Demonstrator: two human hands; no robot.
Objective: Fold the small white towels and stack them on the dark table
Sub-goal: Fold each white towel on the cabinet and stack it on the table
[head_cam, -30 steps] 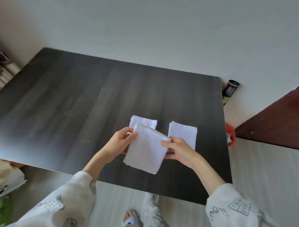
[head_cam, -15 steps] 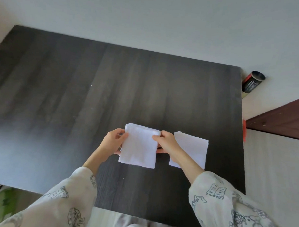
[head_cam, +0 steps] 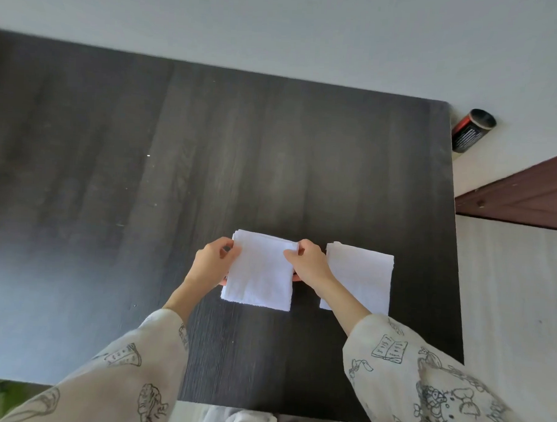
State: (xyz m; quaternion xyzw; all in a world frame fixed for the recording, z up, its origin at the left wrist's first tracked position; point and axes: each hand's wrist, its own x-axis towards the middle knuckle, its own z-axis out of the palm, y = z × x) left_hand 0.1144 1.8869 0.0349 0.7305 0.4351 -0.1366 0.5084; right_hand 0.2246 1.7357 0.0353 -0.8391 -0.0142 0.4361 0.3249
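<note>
Two hands pinch one folded towel by its far corners: the left hand has thumb and fingertips clamped on the far-left corner, the right hand is clamped on the far-right corner. The towel seems to lie over another folded towel, of which only a thin layered line shows along the far edge; whether it already rests flat or hangs just above I cannot tell. This stack sits toward the near-right part of the bench. Just beside it, closer to the bench's right edge, lies a second folded towel, partly crossed by the right forearm.

Risks, as I judge them: the hold is only at the far corners, so the near edge is loose; if the hands let go unevenly, the upper towel could skew off the one beneath, or its inner fold could spring open. The right forearm passes over the neighbouring towel, so pulling back low might drag it toward the right edge. A dark can stands on the floor past the bench's far-right corner, well apart, and seems no hazard.
</note>
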